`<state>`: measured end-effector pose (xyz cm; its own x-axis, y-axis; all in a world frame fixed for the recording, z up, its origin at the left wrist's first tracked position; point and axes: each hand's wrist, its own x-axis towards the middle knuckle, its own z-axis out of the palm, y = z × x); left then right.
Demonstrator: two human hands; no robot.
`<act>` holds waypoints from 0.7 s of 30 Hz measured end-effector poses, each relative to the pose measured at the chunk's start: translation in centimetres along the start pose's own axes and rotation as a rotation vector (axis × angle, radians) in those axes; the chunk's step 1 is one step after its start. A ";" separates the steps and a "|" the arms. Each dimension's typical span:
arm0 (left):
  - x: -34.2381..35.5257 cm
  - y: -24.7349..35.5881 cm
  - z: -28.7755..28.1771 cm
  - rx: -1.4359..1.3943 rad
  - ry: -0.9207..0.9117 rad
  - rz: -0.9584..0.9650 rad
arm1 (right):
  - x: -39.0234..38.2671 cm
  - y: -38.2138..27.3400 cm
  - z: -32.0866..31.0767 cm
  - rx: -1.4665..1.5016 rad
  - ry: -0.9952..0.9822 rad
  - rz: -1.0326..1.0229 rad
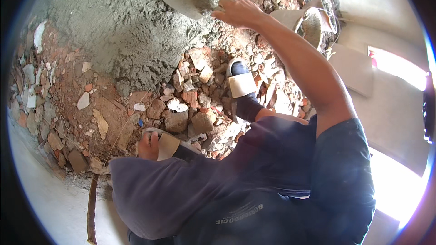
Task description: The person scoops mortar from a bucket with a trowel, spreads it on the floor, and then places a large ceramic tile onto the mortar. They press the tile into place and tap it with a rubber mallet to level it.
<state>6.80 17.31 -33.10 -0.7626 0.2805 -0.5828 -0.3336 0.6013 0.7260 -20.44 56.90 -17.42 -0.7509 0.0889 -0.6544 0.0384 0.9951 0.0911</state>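
Observation:
My right hand reaches far forward and is closed around the handle of a trowel. The trowel's broad grey blade lies on wet grey mortar, its point turned to the left. Close beside my left sandal is my left hand, partly covered by my dark-clad knee. Its visible fingers look curled in, and whatever they might hold is hidden. My right sandal rests on the broken rubble at the mortar's near edge.
A pale bucket lies tipped beside my right forearm. Brick and stone pieces cover the ground on the left. A thin brown stick leans at the lower left, against a pale wall. Flat panels stand on the right.

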 end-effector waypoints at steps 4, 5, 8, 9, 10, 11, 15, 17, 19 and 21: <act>3.2 7.3 -5.6 0.049 -0.165 0.181 | -0.8 2.9 2.3 -0.239 0.342 -0.183; 4.5 9.9 -7.2 0.077 -0.231 0.208 | -2.2 4.4 2.6 -0.177 0.353 -0.296; 8.5 18.0 -9.0 0.420 -0.354 0.538 | -10.0 9.6 4.4 0.152 0.026 -0.271; 9.6 20.5 -8.2 0.526 -0.354 0.647 | -12.6 10.5 5.9 0.145 -0.095 -0.209; 10.8 22.9 -6.7 0.521 -0.438 0.658 | -15.1 11.2 7.6 0.214 -0.035 -0.246; 11.8 24.9 -5.0 0.526 -0.454 0.731 | -18.0 12.0 9.4 0.289 -0.175 -0.039; 13.4 29.1 3.6 0.609 -0.684 0.738 | -24.2 13.0 19.0 0.823 -0.430 0.108; 12.7 28.7 7.0 0.563 -0.781 0.698 | -24.9 12.8 23.0 1.009 -0.410 0.151; 11.0 27.1 8.8 0.441 -0.768 0.691 | -25.0 12.6 24.8 0.887 -0.298 0.084; 10.5 25.7 9.7 0.424 -0.874 0.651 | -24.8 11.8 24.7 0.894 -0.245 0.173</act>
<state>-4.41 43.02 -24.09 -0.0253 0.9476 -0.3186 0.3169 0.3098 0.8964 14.93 67.51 -18.65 -0.5319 0.1437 -0.8346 0.7044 0.6221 -0.3418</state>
